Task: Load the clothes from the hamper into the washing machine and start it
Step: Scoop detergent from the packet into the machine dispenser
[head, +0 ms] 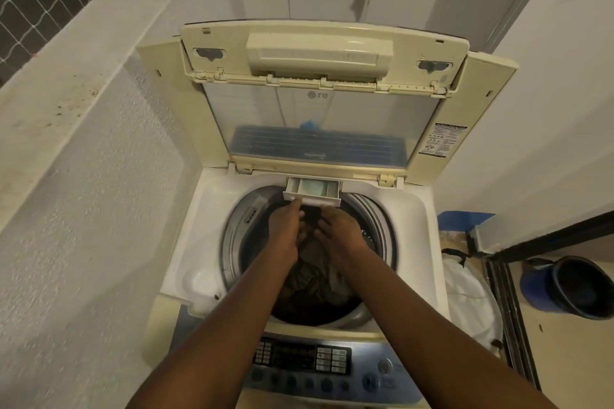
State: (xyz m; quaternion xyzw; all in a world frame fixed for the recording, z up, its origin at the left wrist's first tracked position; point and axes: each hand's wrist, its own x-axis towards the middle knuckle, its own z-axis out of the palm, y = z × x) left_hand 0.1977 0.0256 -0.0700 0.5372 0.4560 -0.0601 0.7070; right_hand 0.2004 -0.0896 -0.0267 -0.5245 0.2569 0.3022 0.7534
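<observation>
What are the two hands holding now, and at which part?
Both hands, left and right, touch the front edge of the pulled-out detergent drawer over the drum; a firm grip cannot be told.

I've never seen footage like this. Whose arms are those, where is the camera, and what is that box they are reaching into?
There is no robot here. The one picture comes from a camera worn on a person's head, looking down, so the two bare arms are the wearer's own. The box is a top-loading washing machine with its lid swung up against the wall. Dark clothes already lie in the drum. The left hand and right hand reach to the small white detergent drawer, pulled out at the back rim; neither clearly grips anything. The control panel sits nearest the wearer. A white hamper and a dark bucket stand on the floor to the right.
</observation>
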